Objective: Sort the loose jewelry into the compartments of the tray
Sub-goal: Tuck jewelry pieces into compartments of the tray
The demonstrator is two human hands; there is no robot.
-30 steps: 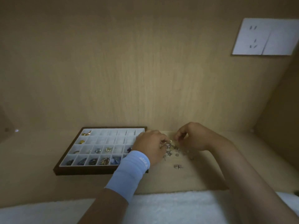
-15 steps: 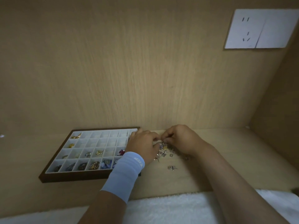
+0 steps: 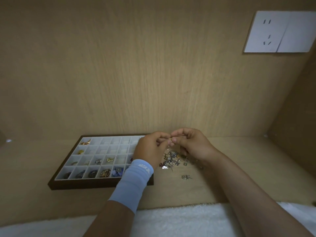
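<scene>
Our left hand and right hand meet fingertip to fingertip above the pile of loose jewelry, and together they pinch a small gold piece between thumbs and forefingers; a thin part of it hangs down from the pinch, too fine for us to tell what it is. Half a second ago both hands were lower, down among the pile itself, and now they have risen clear of it with the gold piece caught between them. A pale blue wristband covers our left wrist, which lies over the near right corner of the tray. The pile sits on the wooden surface just right of the tray and below the hands, silver bits mostly, with a red one at its left edge, and a single silver piece lies apart, nearer to us. The tray is dark-framed with white compartments: the near row holds dark, gold and blue items, the two rows behind it have a few small gold and silver pieces, and a gold piece lies in the far left corner cell. A white towel runs along the near edge under our forearms. On the back wall, upper right, we see a white socket plate, and it now sits slightly lower in view than before.
</scene>
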